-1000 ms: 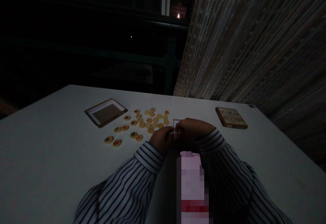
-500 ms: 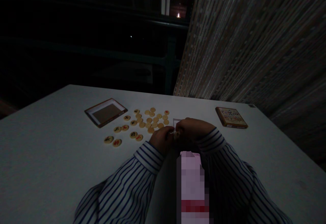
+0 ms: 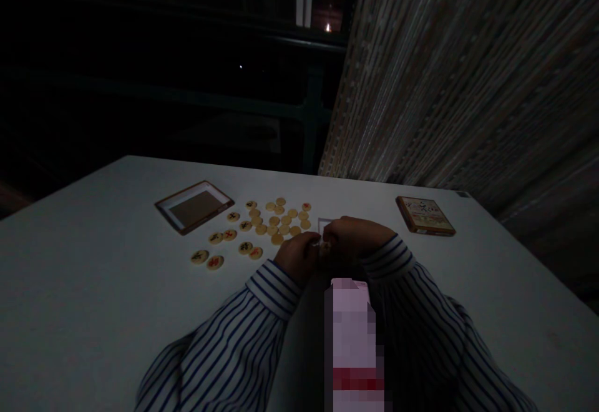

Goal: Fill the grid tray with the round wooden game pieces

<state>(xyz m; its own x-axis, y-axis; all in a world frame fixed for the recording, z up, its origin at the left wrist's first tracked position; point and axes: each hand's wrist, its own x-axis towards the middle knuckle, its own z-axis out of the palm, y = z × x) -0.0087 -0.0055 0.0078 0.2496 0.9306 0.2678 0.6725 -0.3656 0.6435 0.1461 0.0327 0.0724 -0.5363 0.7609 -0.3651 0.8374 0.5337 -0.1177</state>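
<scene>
My left hand (image 3: 298, 256) and my right hand (image 3: 358, 237) are close together near the table's front, both with curled fingers. Between them is a small, clear item with a pale edge (image 3: 322, 221), mostly covered by my fingers; what exactly each hand grips is too dark to make out. Just beyond and left of my hands lie several round wooden pieces (image 3: 274, 221), many with blank sides up. Others show black or red characters, such as a red-marked piece (image 3: 215, 263) and a black-marked piece (image 3: 199, 256) at the left.
An open box half (image 3: 163, 207) lies at the left on the white table (image 3: 116, 274). A printed box lid (image 3: 427, 215) is at the right. Behind the table hangs a string curtain (image 3: 421, 87). A blurred pink object (image 3: 353, 331) stands between my forearms.
</scene>
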